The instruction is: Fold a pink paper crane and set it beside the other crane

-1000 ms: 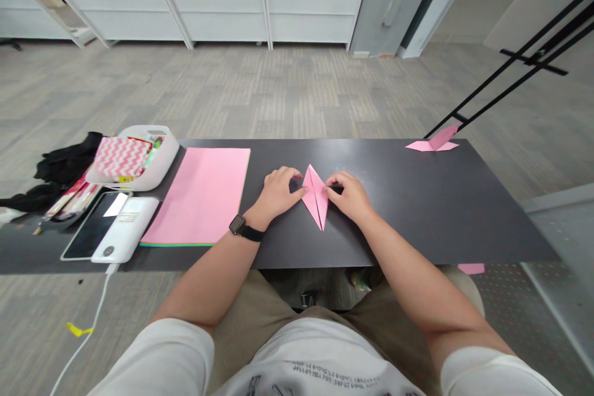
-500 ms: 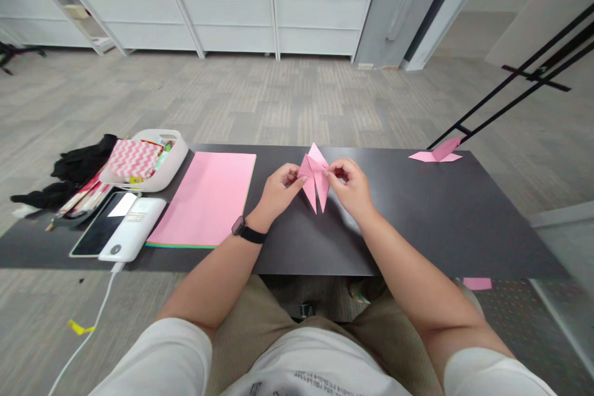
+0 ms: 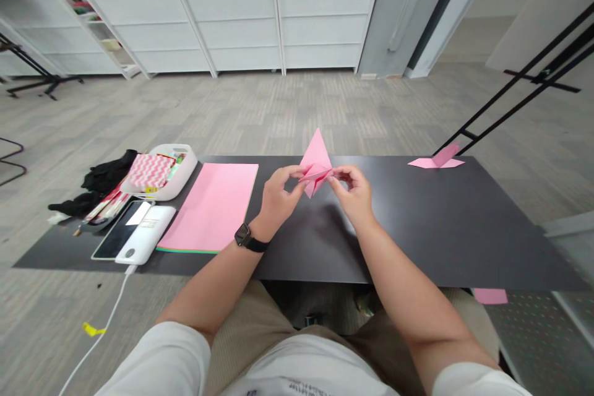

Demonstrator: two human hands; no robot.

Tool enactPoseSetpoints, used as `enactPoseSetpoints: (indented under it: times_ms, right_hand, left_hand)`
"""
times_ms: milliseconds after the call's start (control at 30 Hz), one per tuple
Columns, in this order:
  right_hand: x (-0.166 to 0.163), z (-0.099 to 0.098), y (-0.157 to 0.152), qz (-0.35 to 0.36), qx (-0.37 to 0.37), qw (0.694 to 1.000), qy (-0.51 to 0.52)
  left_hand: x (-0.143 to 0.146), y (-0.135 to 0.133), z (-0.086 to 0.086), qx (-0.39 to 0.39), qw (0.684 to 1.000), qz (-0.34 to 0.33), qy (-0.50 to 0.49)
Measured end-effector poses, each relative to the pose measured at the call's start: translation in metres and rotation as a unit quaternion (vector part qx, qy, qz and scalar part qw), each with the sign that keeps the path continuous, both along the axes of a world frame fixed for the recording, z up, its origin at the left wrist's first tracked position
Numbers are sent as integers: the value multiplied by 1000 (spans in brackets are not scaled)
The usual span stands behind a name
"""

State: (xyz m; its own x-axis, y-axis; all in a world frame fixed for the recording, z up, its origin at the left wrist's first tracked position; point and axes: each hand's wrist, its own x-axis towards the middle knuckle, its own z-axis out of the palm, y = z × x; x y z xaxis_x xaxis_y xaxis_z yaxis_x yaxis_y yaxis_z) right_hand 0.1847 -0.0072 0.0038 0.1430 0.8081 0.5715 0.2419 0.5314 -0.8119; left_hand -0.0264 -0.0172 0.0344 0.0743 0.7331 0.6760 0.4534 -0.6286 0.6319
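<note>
I hold a folded pink paper figure [image 3: 315,164] in the air above the black table [image 3: 417,223]. My left hand [image 3: 278,195], with a black watch on its wrist, pinches the figure's left side. My right hand [image 3: 352,192] pinches its right side. One pointed flap of the figure stands upward and a smaller point hangs down between my fingers.
A stack of pink paper sheets [image 3: 211,207] lies left of my hands. Further left are a phone [image 3: 118,232], a white power bank [image 3: 146,234] with a cable, a white tray [image 3: 160,170] of supplies and black cloth [image 3: 99,179]. Another folded pink paper [image 3: 436,159] sits at the table's far right corner.
The paper figure lay flat on the table a second ago. Both hands have lifted it off the surface and opened it, so one flap now points up.
</note>
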Motion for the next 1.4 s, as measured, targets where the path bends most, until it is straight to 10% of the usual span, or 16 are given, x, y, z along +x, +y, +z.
enactPoseSetpoints:
  times_ms: [467,1000,1400]
  right_hand:
    - [3,3,5,-50,-23,997,-56]
    - [-15,7,-8,-106,72,983,-134]
    - [-24,-1,-4,-91,2,991,-102]
  left_hand:
    - [28,17,-24,-64,995,-15,-81]
    - [27,6,-14,19,998,42,-43]
    - [30,8,-13,-10,996,61,-61]
